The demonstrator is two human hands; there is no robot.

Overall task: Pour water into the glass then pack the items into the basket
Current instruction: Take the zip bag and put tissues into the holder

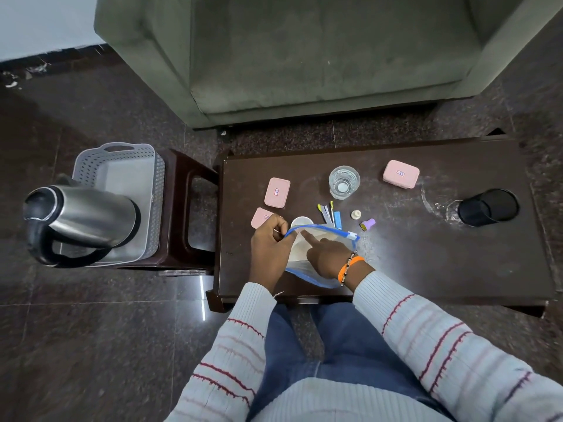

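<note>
A clear zip bag with a blue edge (330,231) lies at the table's near edge. My left hand (269,248) pinches its left rim. My right hand (327,254) rests on the bag with the forefinger pointing into its mouth. A glass of water (343,181) stands behind the bag. Pink boxes lie at the left (276,192), partly under my left hand (260,216), and at the right (400,174). Several small sachets (330,215), a white cap (355,214) and a purple cap (368,223) lie just past the bag. The grey basket (118,178) stands on a stool at the left.
A steel kettle (82,217) stands in front of the basket at the far left. A black mesh cup (487,207) lies on its side at the table's right, with water spilled beside it. A green sofa (304,56) stands behind the dark table (441,254).
</note>
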